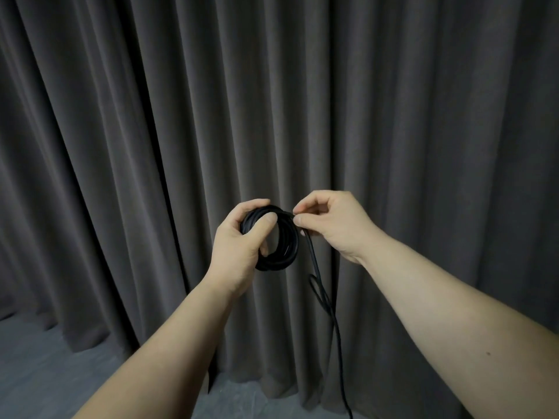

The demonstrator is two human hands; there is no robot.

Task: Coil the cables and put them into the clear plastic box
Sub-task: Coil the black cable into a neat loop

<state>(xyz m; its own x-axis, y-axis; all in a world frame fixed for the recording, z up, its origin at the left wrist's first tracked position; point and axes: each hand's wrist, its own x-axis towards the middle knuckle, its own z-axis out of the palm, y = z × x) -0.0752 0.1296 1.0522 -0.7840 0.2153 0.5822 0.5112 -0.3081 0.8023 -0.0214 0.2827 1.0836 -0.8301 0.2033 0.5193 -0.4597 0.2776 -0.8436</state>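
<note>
While the left hand (239, 246) holds the coil (279, 237) of black cable in mid-air, the right hand (332, 222) works on the strand at the coil's upper right edge. Both forearms reach forward from the bottom of the view, bare to the frame edge.

Left hand: the fingers (257, 204) curl over the top of the coil from behind, and the thumb (266, 220) presses across the front of the loops. The fingers are clamped on the coil, which stands roughly upright with its opening facing the camera. Part of the coil's left side is hidden behind the palm.

Right hand: the thumb and forefinger (305, 207) are together, pinching the cable just beside the left fingers, at the point where the strand meets the coil. The remaining fingers are curled in toward the palm.

Loose cable (325, 300): from below the right fingers the uncoiled strand drops downward, forms one small narrow loop below the coil, then continues down and leaves the view at the bottom edge.

Surroundings: a dark grey pleated curtain (151, 131) hangs behind both hands and fills most of the view. A grey floor (45, 373) shows below the left forearm, at the curtain's hem. The clear plastic box is not in view.
</note>
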